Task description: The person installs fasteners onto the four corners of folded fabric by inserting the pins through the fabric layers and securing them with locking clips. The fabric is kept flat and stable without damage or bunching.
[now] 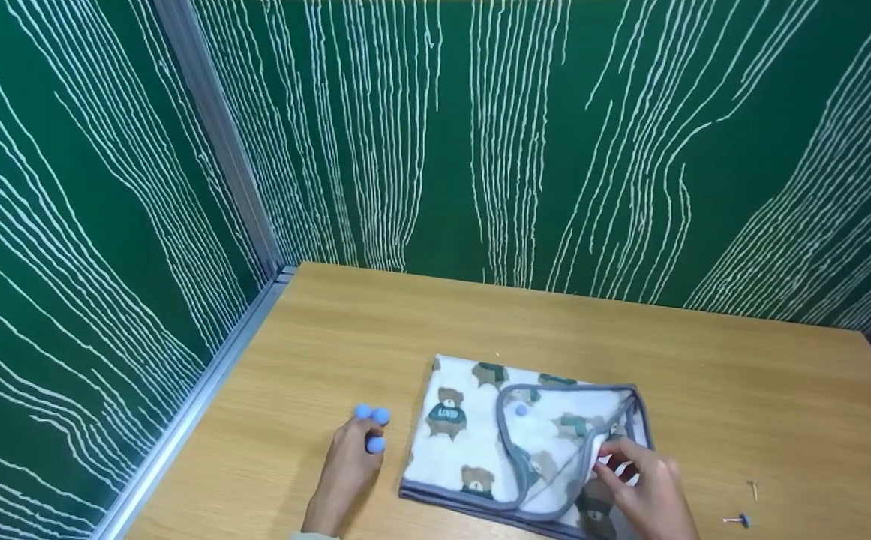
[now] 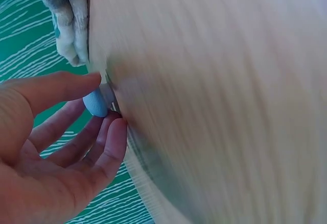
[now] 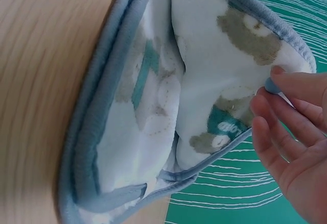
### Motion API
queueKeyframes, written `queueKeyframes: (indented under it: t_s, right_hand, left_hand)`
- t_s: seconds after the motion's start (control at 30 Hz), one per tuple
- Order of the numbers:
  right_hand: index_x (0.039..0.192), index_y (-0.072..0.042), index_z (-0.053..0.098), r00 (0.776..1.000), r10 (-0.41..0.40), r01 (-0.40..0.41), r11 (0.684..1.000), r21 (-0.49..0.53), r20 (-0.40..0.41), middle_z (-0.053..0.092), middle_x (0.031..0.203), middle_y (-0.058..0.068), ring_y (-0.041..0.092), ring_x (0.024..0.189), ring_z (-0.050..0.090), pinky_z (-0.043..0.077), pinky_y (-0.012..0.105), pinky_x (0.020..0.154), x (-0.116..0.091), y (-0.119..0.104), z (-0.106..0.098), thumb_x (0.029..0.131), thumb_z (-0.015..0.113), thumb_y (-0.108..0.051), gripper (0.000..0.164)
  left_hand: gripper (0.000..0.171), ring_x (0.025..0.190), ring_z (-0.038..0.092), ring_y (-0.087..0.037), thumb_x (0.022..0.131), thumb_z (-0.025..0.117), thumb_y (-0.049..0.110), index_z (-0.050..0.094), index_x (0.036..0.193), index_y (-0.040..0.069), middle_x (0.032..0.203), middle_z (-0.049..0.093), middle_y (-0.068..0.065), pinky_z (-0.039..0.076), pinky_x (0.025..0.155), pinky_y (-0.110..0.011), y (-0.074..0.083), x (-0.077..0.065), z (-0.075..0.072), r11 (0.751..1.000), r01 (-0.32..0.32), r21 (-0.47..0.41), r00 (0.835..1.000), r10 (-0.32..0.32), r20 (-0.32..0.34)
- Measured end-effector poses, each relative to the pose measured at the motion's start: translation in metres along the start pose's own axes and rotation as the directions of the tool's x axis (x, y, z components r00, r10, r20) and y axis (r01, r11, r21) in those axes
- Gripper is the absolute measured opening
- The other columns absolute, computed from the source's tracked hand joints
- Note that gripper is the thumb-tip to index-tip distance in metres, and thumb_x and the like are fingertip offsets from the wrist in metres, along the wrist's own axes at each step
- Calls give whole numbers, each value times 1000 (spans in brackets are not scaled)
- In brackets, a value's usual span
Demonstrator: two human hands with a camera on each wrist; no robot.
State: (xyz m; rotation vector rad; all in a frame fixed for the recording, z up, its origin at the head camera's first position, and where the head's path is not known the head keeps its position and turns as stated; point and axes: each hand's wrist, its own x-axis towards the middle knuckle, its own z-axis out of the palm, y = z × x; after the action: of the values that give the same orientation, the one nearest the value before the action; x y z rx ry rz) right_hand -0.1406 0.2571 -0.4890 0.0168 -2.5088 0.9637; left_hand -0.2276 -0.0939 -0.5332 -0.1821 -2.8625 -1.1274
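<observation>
A folded blanket (image 1: 461,442), white with brown bears and grey edging, lies on the table with one layer turned back. My right hand (image 1: 649,480) lifts the edge of a layer. In the right wrist view its thumb and fingers pinch a small blue round cap (image 3: 272,85) against the cloth. My left hand (image 1: 351,457) is on the table left of the blanket, near several blue round caps (image 1: 380,415). The left wrist view has a blue cap with a paler base (image 2: 95,103) between thumb and fingers, close to the tabletop.
Another blue cap (image 1: 521,410) sits on the turned-back layer. To the right of the blanket lie a pin with a blue head (image 1: 739,520) and a small pale pin (image 1: 753,490). A green panel with white lines (image 1: 450,150) stands behind the wooden table (image 1: 315,352).
</observation>
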Motion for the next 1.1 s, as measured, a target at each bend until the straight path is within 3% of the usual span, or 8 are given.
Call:
queueKeyframes:
  t_s: [0.33, 0.43, 0.6, 0.8, 1.1]
  right_hand:
    - [68, -18, 60, 998, 58, -58, 998, -4, 34, 53, 57, -10, 5, 51, 49, 45, 21, 48, 0, -2, -4, 61, 74, 4, 26]
    - [70, -17, 61, 995, 81, -81, 997, -7, 56, 54, 59, -9, 6, 52, 50, 45, 20, 48, 0, -3, -5, 63, 73, 3, 24]
    - [71, -15, 62, 989, 123, -122, 992, -12, 85, 55, 60, -7, 7, 53, 51, 45, 19, 49, 1, -3, -5, 64, 73, 0, 21]
    - [68, -17, 60, 999, 49, -49, 999, 3, 22, 52, 56, -10, 4, 49, 49, 45, 20, 47, -1, -1, -3, 62, 73, 3, 25]
    - [70, -15, 61, 992, 112, -112, 994, -5, 64, 53, 59, -8, 6, 53, 50, 44, 20, 49, -1, -3, -6, 65, 72, 1, 20]
  left_hand:
    - [18, 105, 51, -34, 71, 65, -5, 61, 86, 4, 98, 58, -13, 45, 84, -37, 3, 1, -1, 999, 26, -33, 999, -25, 23]
    - [19, 94, 56, -28, 71, 65, -4, 62, 89, 3, 94, 59, -10, 48, 78, -32, 5, 1, -1, 998, 26, -65, 999, -23, 37]
    - [23, 74, 55, -15, 70, 66, -2, 62, 93, 1, 86, 58, -6, 48, 66, -25, 10, 1, -4, 992, -15, -122, 1000, 18, 19]
    - [25, 73, 57, -18, 71, 65, -2, 62, 96, -3, 84, 60, -8, 49, 64, -25, 14, 0, -5, 979, -119, -165, 993, 117, -21]
    - [27, 79, 58, -20, 73, 63, -2, 62, 100, -2, 90, 60, -8, 48, 67, -19, 24, -1, -4, 964, -101, -247, 994, 108, 17]
